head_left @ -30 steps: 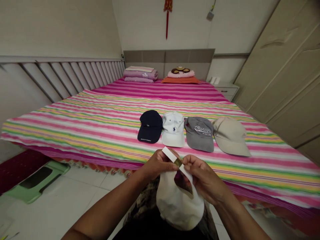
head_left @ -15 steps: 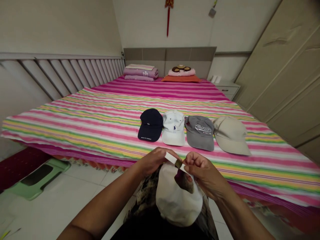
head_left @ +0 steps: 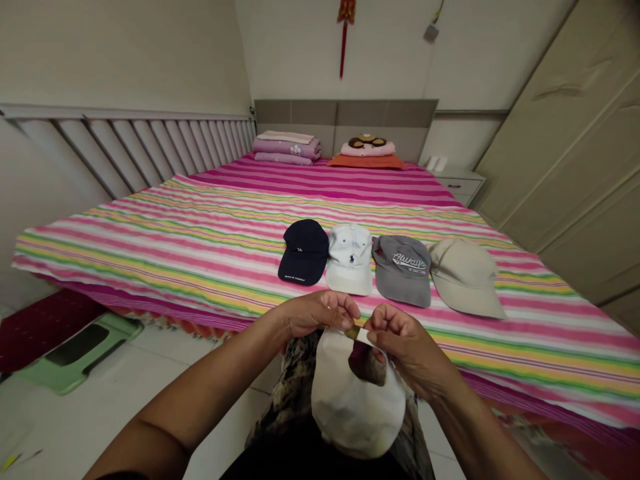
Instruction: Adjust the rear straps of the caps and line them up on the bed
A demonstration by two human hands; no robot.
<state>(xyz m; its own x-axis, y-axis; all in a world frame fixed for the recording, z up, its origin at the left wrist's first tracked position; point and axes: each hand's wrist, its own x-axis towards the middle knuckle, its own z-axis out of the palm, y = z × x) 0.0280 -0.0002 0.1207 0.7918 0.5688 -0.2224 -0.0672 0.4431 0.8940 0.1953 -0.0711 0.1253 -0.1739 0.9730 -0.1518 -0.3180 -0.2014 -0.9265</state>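
Two bare hands hold a **white baseball cap** above the person's lap, its crown toward the floor and its rear opening facing upward. The **left hand** and **right hand** are close together, nearly meeting at the top of the cap. The fingers of both hands are curled and pinch the white **adjustment strap** on either side of its small **brass buckle**. Beneath the cap lies **camouflage-patterned clothing**.

Beyond the hands, four caps lie in a row on a **bed** with a **pink, yellow and white striped sheet**. From left to right they are a **navy cap**, a **white cap with a navy logo**, a **gray cap with "Always" embroidery** and a **beige cap**. Each cap touches or nearly touches its neighbor.

At the head of the bed are **folded lilac bedding** and a **pink pillow** on an **orange cushion**. A **green step stool** stands on the tiled floor to the left.
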